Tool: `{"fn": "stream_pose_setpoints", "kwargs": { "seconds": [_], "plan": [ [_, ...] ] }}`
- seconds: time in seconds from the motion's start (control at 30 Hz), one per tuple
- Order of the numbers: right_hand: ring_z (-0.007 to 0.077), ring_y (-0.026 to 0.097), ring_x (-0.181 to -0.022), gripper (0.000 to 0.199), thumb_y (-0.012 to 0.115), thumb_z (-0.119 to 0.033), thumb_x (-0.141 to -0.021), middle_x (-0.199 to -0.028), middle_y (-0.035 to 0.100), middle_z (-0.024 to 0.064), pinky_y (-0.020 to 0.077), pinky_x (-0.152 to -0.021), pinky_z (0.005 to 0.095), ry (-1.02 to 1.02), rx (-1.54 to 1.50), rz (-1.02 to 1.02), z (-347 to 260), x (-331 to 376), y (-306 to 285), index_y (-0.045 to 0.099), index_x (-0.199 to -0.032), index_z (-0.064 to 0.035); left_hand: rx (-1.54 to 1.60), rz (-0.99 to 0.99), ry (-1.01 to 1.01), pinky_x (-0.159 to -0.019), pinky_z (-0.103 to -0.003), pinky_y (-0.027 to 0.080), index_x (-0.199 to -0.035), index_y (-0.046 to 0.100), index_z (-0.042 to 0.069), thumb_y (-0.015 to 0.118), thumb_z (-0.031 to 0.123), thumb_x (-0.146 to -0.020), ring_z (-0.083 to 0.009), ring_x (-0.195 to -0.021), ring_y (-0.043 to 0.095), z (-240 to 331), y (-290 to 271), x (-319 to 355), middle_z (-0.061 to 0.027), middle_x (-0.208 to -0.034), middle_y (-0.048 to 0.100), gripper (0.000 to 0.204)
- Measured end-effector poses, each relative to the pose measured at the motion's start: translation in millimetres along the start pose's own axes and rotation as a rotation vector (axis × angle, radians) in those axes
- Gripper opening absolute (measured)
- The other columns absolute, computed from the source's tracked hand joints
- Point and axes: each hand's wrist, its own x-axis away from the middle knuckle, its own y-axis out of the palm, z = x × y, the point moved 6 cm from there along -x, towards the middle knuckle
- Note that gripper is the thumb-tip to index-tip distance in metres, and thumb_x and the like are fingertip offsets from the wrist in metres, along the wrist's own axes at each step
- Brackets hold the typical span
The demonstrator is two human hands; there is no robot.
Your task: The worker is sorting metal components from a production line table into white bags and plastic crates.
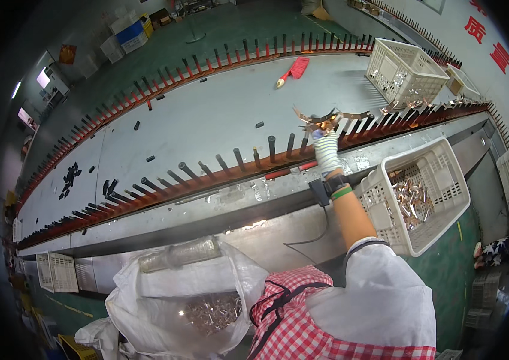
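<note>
Copper fittings (325,123): small bent metal pieces, bunched in gloved right hand (326,150), fingers closed round them, above row of black pegs (272,147) on long conveyor. Probably light, stiff, sharp-edged; best gripped mid-bend. Left hand unseen. More in white crate (446,180).

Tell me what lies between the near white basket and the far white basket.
In the head view, the row of dark pegs on its red rail lies between the near basket and the far basket.

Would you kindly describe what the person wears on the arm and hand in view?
Only the right hand shows, in a striped knit glove. The wrist carries a black strap with a dark cable and a green band. A white sleeve covers the upper arm.
</note>
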Motion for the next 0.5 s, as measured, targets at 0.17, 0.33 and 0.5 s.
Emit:
{"fn": "stream_pose_setpoints", "kwargs": {
  "seconds": [0.17,0.33,0.5],
  "plan": [
    [0.0165,0.048,-0.077,0.044,0.063,-0.021,-0.076,-0.089,0.053,0.0108,0.0430,-0.068,0.0311,-0.020,-0.042,0.026,25.0,8.3,32.1,0.042,-0.105,0.0034,-0.083,-0.010,0.040,-0.085,-0.033,0.041,-0.135,0.018,0.007,0.044,0.008,-0.083,-0.0299,-0.108,0.040,25.0,2.2,-6.5,-0.0245,-0.130,0.029,0.058],
    [0.0153,0.047,-0.082,0.039,0.061,-0.018,-0.077,-0.097,0.051,0.0091,0.0422,-0.075,0.0297,-0.227,-0.259,0.163,-56.7,36.7,17.3,0.043,-0.106,0.0004,0.076,-0.010,-0.044,-0.086,-0.033,0.040,-0.135,0.019,0.005,0.045,0.008,-0.083,-0.0296,-0.108,0.040,31.8,-7.8,12.3,-0.0237,-0.131,0.027,0.059],
    [0.0177,0.047,-0.098,0.055,0.063,-0.017,-0.077,-0.112,0.049,0.0096,0.0375,-0.087,0.0287,-0.179,-0.278,0.375,7.0,30.5,-9.0,0.034,-0.121,0.0014,0.302,-0.018,-0.062,-0.087,-0.032,0.039,-0.135,0.019,0.003,0.046,0.007,-0.082,-0.0292,-0.109,0.039,22.3,-5.7,13.0,-0.0226,-0.132,0.027,0.059]
  ]
}}
